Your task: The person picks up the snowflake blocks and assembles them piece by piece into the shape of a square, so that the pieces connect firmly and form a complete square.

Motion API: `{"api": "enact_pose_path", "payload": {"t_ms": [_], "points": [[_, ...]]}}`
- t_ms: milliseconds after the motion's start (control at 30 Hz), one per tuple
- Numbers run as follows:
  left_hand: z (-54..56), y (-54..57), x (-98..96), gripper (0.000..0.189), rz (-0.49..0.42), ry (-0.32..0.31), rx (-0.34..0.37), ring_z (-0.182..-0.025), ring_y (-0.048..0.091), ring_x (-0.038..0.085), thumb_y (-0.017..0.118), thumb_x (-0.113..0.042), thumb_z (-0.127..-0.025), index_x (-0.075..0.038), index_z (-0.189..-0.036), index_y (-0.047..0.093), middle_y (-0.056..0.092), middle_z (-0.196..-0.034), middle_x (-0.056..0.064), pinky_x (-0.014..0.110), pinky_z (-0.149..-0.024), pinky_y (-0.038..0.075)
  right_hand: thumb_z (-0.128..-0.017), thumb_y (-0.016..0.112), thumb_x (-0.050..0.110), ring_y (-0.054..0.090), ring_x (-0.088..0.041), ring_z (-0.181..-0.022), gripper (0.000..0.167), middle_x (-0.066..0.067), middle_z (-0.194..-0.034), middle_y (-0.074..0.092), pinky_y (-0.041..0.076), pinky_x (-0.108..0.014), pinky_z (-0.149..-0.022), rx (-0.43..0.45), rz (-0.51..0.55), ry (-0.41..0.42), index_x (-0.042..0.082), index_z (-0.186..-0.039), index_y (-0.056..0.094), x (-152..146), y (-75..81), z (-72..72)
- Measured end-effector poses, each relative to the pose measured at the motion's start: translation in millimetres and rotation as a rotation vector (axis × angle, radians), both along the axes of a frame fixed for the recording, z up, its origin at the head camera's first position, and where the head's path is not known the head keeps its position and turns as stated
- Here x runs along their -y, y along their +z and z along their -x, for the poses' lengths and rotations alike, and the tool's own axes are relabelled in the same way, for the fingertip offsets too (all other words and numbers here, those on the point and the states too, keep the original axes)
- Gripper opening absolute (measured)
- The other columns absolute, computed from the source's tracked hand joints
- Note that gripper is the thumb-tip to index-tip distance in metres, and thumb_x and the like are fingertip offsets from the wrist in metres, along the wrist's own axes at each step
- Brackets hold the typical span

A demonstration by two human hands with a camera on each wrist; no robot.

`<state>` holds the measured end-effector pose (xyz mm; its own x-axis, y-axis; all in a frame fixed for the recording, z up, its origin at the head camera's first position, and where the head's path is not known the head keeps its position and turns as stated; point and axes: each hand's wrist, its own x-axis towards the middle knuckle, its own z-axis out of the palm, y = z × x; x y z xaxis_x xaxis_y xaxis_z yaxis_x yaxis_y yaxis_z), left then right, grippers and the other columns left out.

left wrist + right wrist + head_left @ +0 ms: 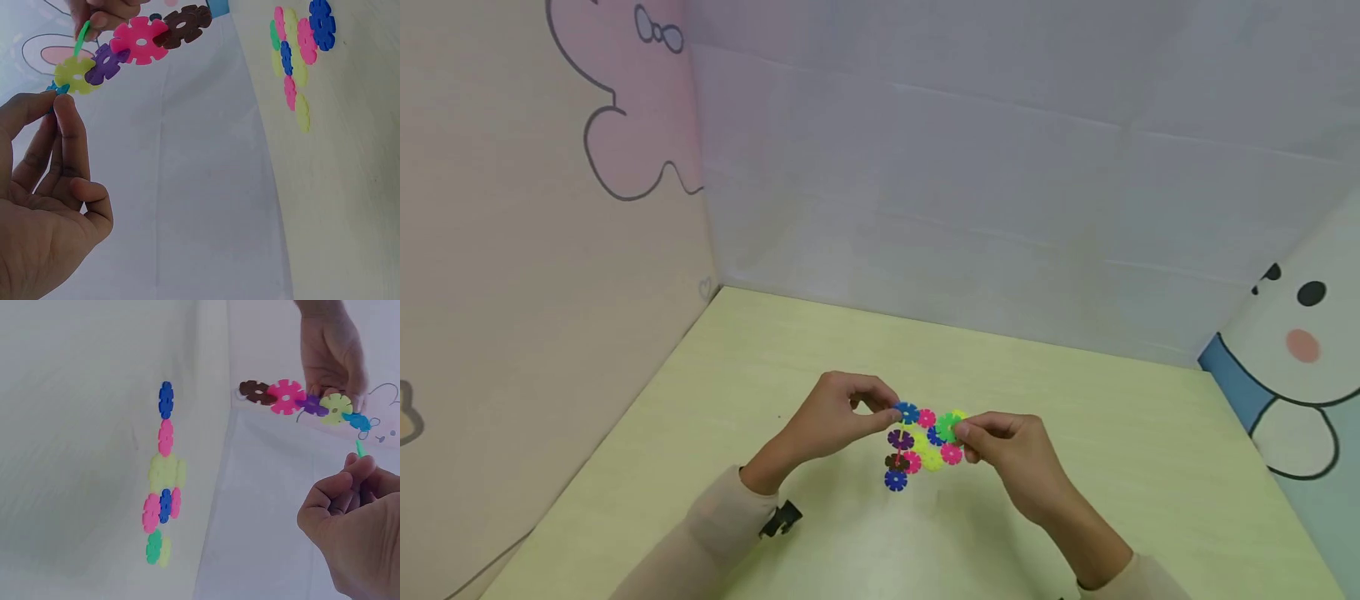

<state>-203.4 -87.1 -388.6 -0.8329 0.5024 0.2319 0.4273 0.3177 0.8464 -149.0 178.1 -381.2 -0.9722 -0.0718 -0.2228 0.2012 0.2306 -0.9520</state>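
My left hand point(842, 417) pinches a blue slotted plastic disc point(358, 422) between thumb and fingertips. That disc is the end of a joined chain: yellow disc point(335, 409), purple disc point(107, 64), pink disc point(141, 41) and brown disc point(184, 27) follow it. The chain hangs in the air above the table. My right hand point(1026, 458) pinches a bright green disc point(950, 427) by its edge, close to the chain's blue end. A small gap shows between green and blue in the right wrist view.
On the pale table point(700, 467) below lie several more discs, among them a blue disc point(165, 400), a pink disc point(165, 437), yellow discs point(164, 472) and a green disc point(154, 547). Cartoon-printed panels point(550, 292) and a whitish back wall point(962, 167) enclose the table.
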Motion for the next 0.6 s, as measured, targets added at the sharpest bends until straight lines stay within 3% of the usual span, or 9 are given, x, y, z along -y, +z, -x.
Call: {"api": "enact_pose_path", "payload": {"t_ms": [100,233,367,600], "points": [[-1.0,-3.2,-5.2,0.006,-0.021,-0.022,0.008,-0.08,0.068,0.005,0.078,-0.02,-0.093,-0.019,-0.098,0.08,0.078,-0.088,-0.007,0.024,-0.069,0.046,-0.101,0.066,0.011,0.063,-0.015,-0.077,0.021,-0.006,-0.086,0.07,0.058,-0.024,-0.083,0.068,0.122,-0.022,-0.006,-0.109,0.074,-2,8.6,-1.1],[-4.2,-7.6,-12.4,0.009,-0.061,-0.038,0.028,-0.077,0.069,0.005,0.078,-0.022,-0.093,-0.018,-0.1,0.082,0.08,-0.088,0.001,0.024,-0.066,0.048,-0.101,0.066,0.012,0.063,-0.012,-0.074,0.019,-0.004,-0.088,0.072,0.06,-0.023,-0.079,0.119,0.244,-0.005,-0.003,-0.107,0.075,-4,8.3,-3.0],[-6.8,-10.4,-17.1,0.01,-0.089,-0.028,0.04,-0.074,0.07,0.005,0.079,-0.023,-0.093,-0.017,-0.1,0.082,0.08,-0.088,0.006,0.023,-0.063,0.048,-0.1,0.068,0.017,0.065,-0.01,-0.074,0.017,-0.001,-0.088,0.073,0.061,-0.024,-0.08,0.143,0.286,0.026,0.003,-0.103,0.078,-6,4.3,-4.0],[-8.4,-12.3,-21.4,0.008,-0.097,-0.008,-0.005,-0.075,0.068,0.003,0.081,-0.022,-0.091,-0.018,-0.098,0.083,0.079,-0.086,-0.005,0.022,-0.062,0.046,-0.1,0.069,0.019,0.065,-0.009,-0.072,0.016,0.001,-0.085,0.073,0.061,-0.023,-0.078,0.161,0.317,0.063,0.006,-0.1,0.078,-7,4.4,-4.1]]}}
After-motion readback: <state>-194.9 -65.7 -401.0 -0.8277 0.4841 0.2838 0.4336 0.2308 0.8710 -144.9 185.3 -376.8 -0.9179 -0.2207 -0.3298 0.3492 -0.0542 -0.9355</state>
